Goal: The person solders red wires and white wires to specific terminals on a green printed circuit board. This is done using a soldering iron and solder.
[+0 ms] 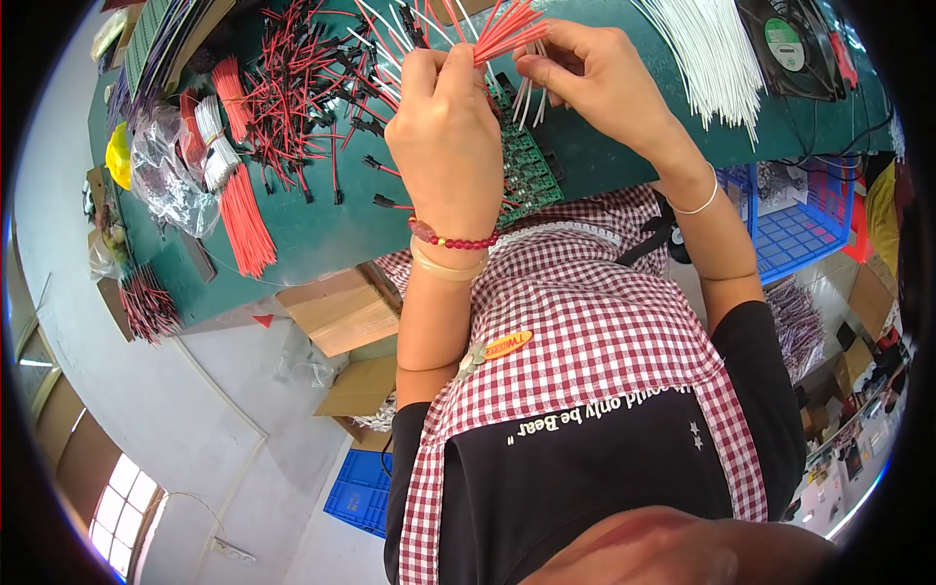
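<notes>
My left hand (447, 136) is closed above the table, its back toward me. A fanned bundle of red wires (509, 34) rises from between its fingers. Close beside it on the right, my right hand (614, 88) pinches with thumb and forefinger at several thin white wires (529, 105), whose ends hang below the fingertips. Exactly which wires sit in that pinch is partly hidden. Beneath both hands lies a green panel of circuit boards (531, 174), partly covered by my left hand and wrist. More red and white wires stick out behind my left hand.
Red wires with black connectors (297, 97) lie heaped at left, near a red wire bundle (246, 224), a white wire bundle (214, 146) and a clear plastic bag (174, 180). Long white wires (717, 58) and a black fan (799, 49) occupy the right. A blue crate (799, 239) stands below.
</notes>
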A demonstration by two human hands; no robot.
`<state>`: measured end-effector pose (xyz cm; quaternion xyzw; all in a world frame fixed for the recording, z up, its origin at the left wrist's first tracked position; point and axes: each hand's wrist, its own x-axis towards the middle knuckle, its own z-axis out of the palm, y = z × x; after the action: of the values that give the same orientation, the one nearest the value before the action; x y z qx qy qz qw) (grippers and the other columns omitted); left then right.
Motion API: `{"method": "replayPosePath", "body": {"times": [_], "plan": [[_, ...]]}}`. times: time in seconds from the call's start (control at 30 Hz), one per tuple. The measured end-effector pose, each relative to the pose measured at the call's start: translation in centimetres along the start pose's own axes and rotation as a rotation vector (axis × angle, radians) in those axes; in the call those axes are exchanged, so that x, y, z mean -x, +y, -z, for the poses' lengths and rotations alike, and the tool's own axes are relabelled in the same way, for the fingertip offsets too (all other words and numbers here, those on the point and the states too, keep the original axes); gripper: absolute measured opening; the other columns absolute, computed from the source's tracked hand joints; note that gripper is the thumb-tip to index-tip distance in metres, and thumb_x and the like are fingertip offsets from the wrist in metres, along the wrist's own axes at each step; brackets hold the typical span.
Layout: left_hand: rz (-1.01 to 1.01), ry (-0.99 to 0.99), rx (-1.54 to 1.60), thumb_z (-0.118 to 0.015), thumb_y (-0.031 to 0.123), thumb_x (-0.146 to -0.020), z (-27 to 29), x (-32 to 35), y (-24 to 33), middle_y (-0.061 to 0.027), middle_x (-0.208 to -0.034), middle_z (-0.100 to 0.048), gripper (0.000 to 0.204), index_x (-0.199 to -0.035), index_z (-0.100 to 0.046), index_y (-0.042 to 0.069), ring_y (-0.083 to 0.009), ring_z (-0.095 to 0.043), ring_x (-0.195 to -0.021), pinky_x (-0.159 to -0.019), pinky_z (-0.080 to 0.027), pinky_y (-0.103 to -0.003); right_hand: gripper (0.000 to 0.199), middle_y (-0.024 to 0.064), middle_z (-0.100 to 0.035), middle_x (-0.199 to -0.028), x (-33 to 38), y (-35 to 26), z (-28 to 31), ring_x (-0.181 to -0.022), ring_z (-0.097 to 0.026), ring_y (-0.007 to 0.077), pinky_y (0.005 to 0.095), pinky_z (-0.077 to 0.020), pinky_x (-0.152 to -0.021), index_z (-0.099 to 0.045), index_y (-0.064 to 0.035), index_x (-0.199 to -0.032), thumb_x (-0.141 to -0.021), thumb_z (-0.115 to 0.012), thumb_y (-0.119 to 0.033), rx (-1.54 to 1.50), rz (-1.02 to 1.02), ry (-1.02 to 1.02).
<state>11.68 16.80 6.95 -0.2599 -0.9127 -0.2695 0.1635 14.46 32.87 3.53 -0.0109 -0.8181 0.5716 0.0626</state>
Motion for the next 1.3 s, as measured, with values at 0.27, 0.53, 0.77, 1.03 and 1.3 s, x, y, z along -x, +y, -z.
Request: {"method": "replayPosePath", "body": {"times": [0.27, 0.53, 0.77, 1.03, 1.3], "plan": [[-0.017, 0.011, -0.028, -0.065, 0.005, -0.086, 0.1, 0.04, 0.04, -0.0099, -0.086, -0.058, 0.006, -0.091, -0.063, 0.003, -0.0281, -0.062, -0.066, -0.052, -0.05, -0.037, 0.025, 0.0139, -0.06, -0.065, 0.09, -0.08, -0.18, -0.053, -0.054, 0.0172, 0.0327, -0.0432, -0.052, -0.069, -0.002, -0.107, -0.087, -0.068, -0.017, -0.014, -0.006, -0.023], [0.026, -0.007, -0.016, -0.066, 0.005, -0.085, 0.47, -0.04, 0.32, -0.0098, -0.086, -0.061, 0.009, -0.094, -0.067, 0.002, -0.0268, -0.063, -0.067, -0.056, -0.049, -0.036, 0.025, 0.0146, -0.062, -0.067, 0.02, 0.16, -0.12, -0.053, -0.055, 0.0185, 0.0323, -0.044, -0.052, -0.068, -0.002, -0.108, -0.087, -0.068, -0.015, 0.012, 0.015, -0.025], [0.07, -0.02, -0.006, -0.068, 0.005, -0.085, 0.79, -0.06, 0.54, -0.0092, -0.085, -0.065, 0.012, -0.096, -0.071, 0.002, -0.0242, -0.064, -0.068, -0.06, -0.05, -0.034, 0.024, 0.0151, -0.062, -0.067, 0.0, -0.18, 0.09, -0.052, -0.055, 0.0189, 0.0325, -0.0444, -0.052, -0.069, -0.0018, -0.108, -0.087, -0.068, -0.014, 0.045, 0.018, -0.04], [0.04, -0.014, 0.012, -0.066, 0.005, -0.085, 0.51, 0.05, 0.26, -0.0096, -0.085, -0.061, 0.009, -0.093, -0.067, 0.002, -0.0265, -0.063, -0.067, -0.056, -0.049, -0.036, 0.024, 0.0163, -0.062, -0.067, 0.01, 0.12, -0.06, -0.051, -0.055, 0.0193, 0.0331, -0.0437, -0.051, -0.069, -0.0012, -0.107, -0.087, -0.068, -0.014, 0.003, 0.05, -0.008], [0.073, -0.037, 0.01, -0.068, 0.006, -0.084, 0.8, -0.05, 0.49, -0.0099, -0.085, -0.064, 0.013, -0.096, -0.07, 0.001, -0.0258, -0.064, -0.069, -0.061, -0.05, -0.034, 0.021, 0.0152, -0.059, -0.063, -0.09, 0.26, -0.06, -0.05, -0.051, 0.019, 0.033, -0.0421, -0.05, -0.069, -0.0011, -0.103, -0.087, -0.069, -0.016, 0.026, 0.057, -0.013]]}}
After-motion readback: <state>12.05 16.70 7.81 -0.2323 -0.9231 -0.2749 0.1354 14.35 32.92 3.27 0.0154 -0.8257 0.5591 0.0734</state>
